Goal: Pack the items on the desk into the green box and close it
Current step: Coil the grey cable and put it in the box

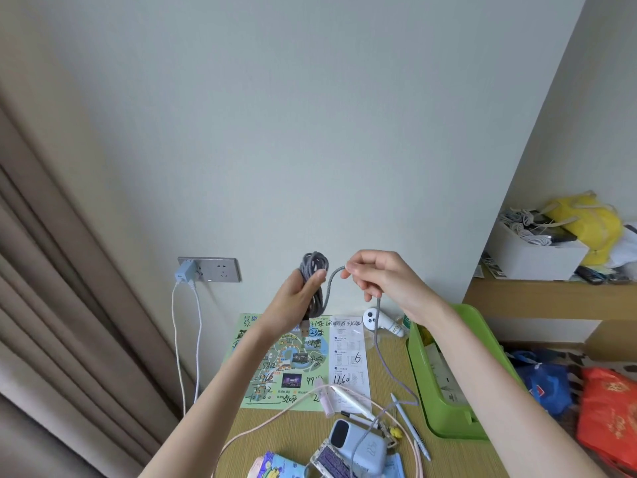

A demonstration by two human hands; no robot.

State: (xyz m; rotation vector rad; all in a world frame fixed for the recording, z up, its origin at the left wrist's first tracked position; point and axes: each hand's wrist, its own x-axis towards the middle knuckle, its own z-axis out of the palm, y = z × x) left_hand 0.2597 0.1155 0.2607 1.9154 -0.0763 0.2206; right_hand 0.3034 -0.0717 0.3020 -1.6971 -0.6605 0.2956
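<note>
My left hand [299, 298] grips a coil of grey braided cable [314, 270], raised above the desk. My right hand [382, 281] pinches the same cable just right of the coil, and its loose end hangs down to the desk. The green box [448, 422] stands open at the desk's right side, partly behind my right forearm, with papers inside. Near the front of the desk lie a pale blue power bank [358, 446], a pink cable [275, 419], pens [410, 426], a pink tube [325, 398] and a patterned pouch [275, 465].
A green map sheet [286, 360] and a printed receipt [348, 357] lie flat at the back of the desk beside a white handheld device [379, 322]. A charger [184, 270] sits in the wall socket. A shelf with a white box [531, 257] and bags stands at the right.
</note>
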